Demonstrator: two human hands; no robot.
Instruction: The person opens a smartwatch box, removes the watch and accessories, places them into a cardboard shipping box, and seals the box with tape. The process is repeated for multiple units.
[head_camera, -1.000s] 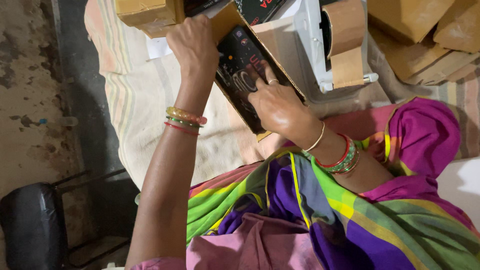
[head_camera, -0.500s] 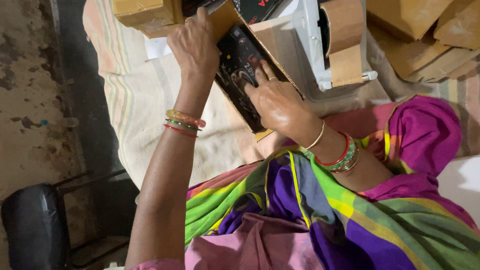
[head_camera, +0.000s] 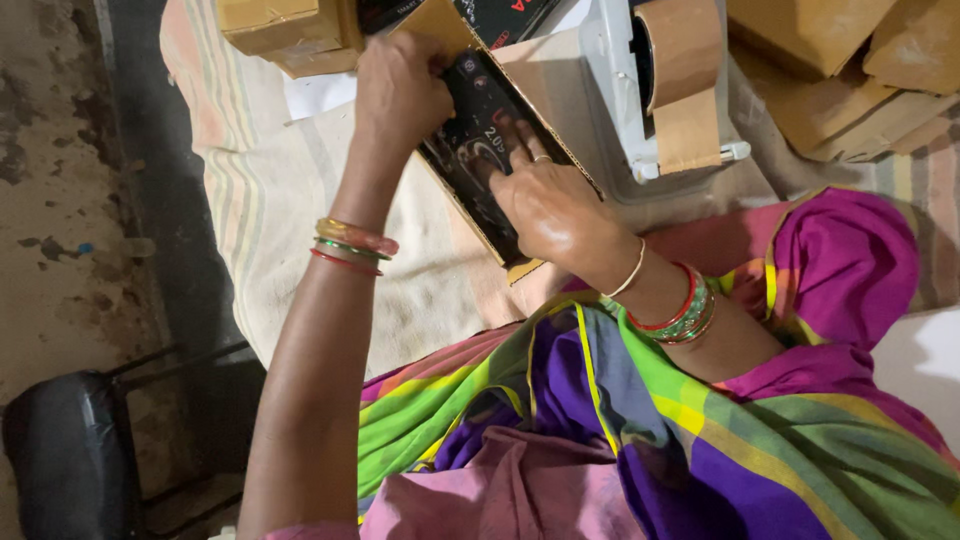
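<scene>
Seen from the head camera, the left hand (head_camera: 400, 95) grips the upper end of a black box (head_camera: 478, 160), fingers curled over its edge where a brown cardboard flap (head_camera: 445, 25) juts up. The right hand (head_camera: 550, 205) lies flat on the box's face, fingers (head_camera: 522, 140) spread and pressing down rather than closed around it; a ring shows on one finger. The two hands sit close together on the same box, one at its top, the other at its lower half. The box lies tilted inside an open cardboard sleeve (head_camera: 520, 272), whose corner sticks out just below the right hand, and it rests on a pale striped cloth (head_camera: 280, 200) that covers the work surface. Just right of the box stands a grey tape dispenser (head_camera: 625, 110) with a roll of brown tape (head_camera: 685, 60), almost touching the sleeve's edge. Brown cartons (head_camera: 285, 30) are stacked at the top left, beside the left hand, and more cartons (head_camera: 850, 60) pile up at the top right. Bangles (head_camera: 350, 245) ring the left wrist, and red and green ones (head_camera: 685, 310) the right. A bright striped sari (head_camera: 620, 430) fills the lower frame and hides the near edge of the cloth. A black chair (head_camera: 70, 460) stands on the stained floor (head_camera: 50, 180) at lower left.
</scene>
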